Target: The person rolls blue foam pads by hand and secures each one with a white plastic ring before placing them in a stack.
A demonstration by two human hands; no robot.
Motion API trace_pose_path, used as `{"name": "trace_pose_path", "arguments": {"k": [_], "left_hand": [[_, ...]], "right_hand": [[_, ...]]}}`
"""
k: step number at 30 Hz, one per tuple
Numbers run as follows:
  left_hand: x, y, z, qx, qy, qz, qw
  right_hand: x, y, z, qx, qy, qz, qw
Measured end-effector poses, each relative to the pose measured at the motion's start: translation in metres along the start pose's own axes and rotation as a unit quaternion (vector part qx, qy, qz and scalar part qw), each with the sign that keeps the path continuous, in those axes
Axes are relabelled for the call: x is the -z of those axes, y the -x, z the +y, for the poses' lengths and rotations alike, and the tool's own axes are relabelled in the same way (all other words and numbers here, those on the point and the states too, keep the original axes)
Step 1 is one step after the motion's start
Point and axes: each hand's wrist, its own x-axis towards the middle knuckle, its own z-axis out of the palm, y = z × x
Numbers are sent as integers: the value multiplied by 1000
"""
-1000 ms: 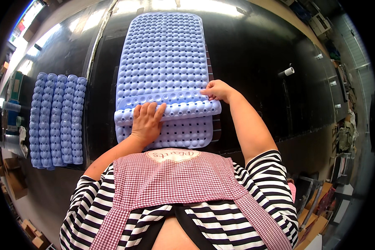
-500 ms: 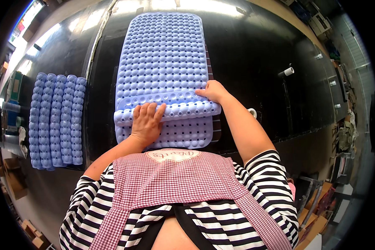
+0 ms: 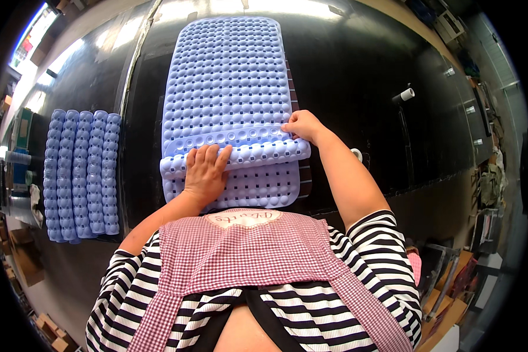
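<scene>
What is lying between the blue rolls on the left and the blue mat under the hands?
In the head view, black tabletop separates the blue rolls from the blue mat; no object shows on that stretch.

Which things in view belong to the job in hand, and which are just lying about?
In the job: partly rolled blue bubble mat; left hand, resting on it; right hand, pinching it; probably the matching rolled mats at left.

Seemingly just lying about: white cylinder; cardboard boxes.

Two hands [image 3: 206, 174], at least five rolls [image 3: 80, 176]
</scene>
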Motion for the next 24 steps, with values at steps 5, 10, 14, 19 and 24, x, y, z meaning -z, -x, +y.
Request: {"name": "trace_pose_path", "arguments": {"k": [5, 10, 14, 19, 24], "left_hand": [[2, -1, 2, 2, 3, 5, 1000], [-1, 3, 3, 3, -6, 6, 1000], [2, 0, 3, 4, -9, 5, 1000], [3, 0, 1, 4, -9, -1, 1000], [3, -4, 3, 5, 1, -8, 1000]], "right_hand": [[18, 40, 23, 27, -247, 48, 967], [48, 130, 74, 142, -183, 360, 904], [69, 173, 83, 69, 87, 454, 884], [77, 152, 109, -9, -49, 280, 959], [99, 125, 112, -64, 59, 221, 971]]}}
